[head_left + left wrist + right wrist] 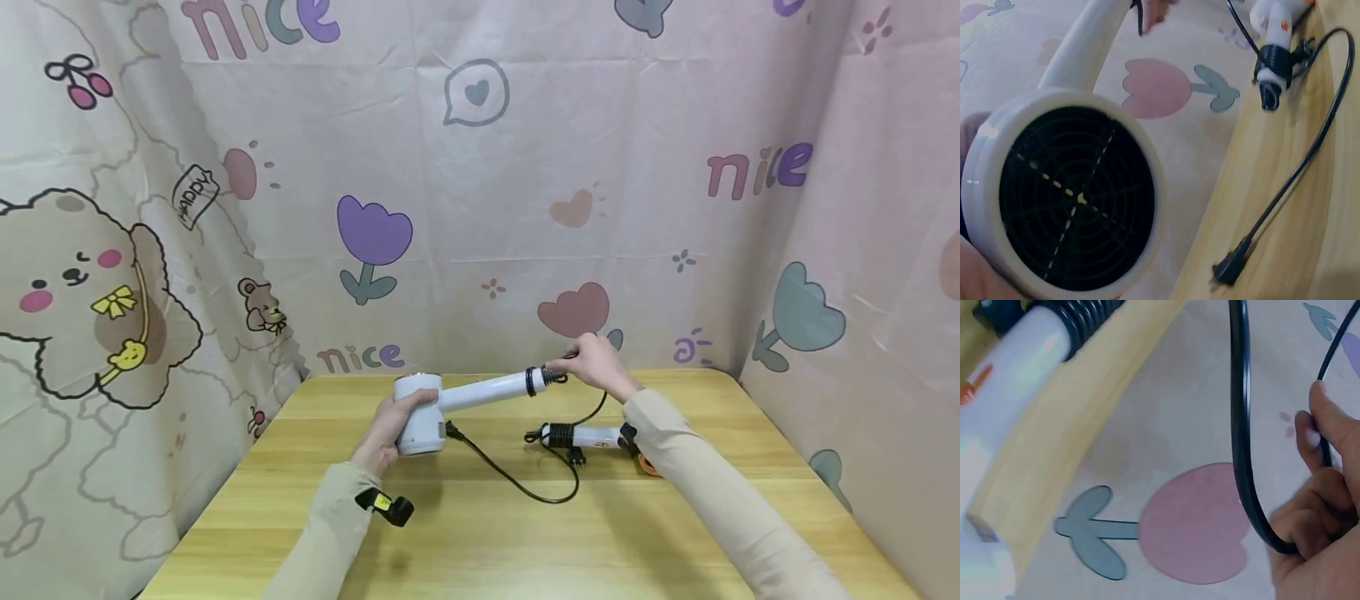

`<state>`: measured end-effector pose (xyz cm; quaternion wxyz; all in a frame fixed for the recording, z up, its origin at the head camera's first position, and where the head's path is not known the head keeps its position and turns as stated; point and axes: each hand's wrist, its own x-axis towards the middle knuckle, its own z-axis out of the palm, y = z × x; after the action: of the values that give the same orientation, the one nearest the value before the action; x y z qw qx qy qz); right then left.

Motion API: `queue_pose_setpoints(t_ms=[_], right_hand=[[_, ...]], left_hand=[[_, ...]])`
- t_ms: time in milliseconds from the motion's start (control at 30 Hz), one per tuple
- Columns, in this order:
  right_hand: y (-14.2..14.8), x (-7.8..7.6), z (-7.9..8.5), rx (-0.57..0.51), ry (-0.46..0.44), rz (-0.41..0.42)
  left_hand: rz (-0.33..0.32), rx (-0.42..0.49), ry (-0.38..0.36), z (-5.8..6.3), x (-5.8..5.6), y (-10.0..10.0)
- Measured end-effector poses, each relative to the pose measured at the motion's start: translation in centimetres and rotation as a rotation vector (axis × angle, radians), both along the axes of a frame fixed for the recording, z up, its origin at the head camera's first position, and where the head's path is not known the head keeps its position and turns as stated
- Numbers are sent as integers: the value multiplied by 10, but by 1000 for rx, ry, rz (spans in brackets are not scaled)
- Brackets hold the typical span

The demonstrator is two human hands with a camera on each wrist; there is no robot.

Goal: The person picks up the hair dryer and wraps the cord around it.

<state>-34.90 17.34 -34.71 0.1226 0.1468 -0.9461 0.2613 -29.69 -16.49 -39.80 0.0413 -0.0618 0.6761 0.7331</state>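
Observation:
My left hand [386, 429] grips a white hair dryer [487, 392] by its round head, with the handle pointing right and tilted slightly up. Its dark round grille [1079, 197] faces the left wrist camera. At the handle's end, a few turns of black cord [531, 382] circle the white tube. There my right hand [600, 367] pinches the black cord [1326, 450] between thumb and fingers, and a loop of it hangs from the curled lower fingers. The cord's loose stretch curves down over the table, its plug [1232, 269] close to the dryer's head in the head view.
A second white hair dryer [596, 437] lies on the wooden table [480, 542], black cord wound round its handle and its own plug [577, 456] beside it. My right sleeve [705, 467] partly covers it. A patterned curtain [465, 208] stands behind the table and at both sides.

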Motion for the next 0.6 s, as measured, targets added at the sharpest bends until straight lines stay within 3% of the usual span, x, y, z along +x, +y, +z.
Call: queue_pose_setpoints(t_ms=[267,433,600], right_hand=[[-18,13,12,109,328,53],[-30,27,13,39,357,52],[-42,39,9,-44,330,-12]], left_hand=[[24,-227,127,10,2,-4],[99,-328,219,15,3,-2],[217,-438,312,16,1,4]])
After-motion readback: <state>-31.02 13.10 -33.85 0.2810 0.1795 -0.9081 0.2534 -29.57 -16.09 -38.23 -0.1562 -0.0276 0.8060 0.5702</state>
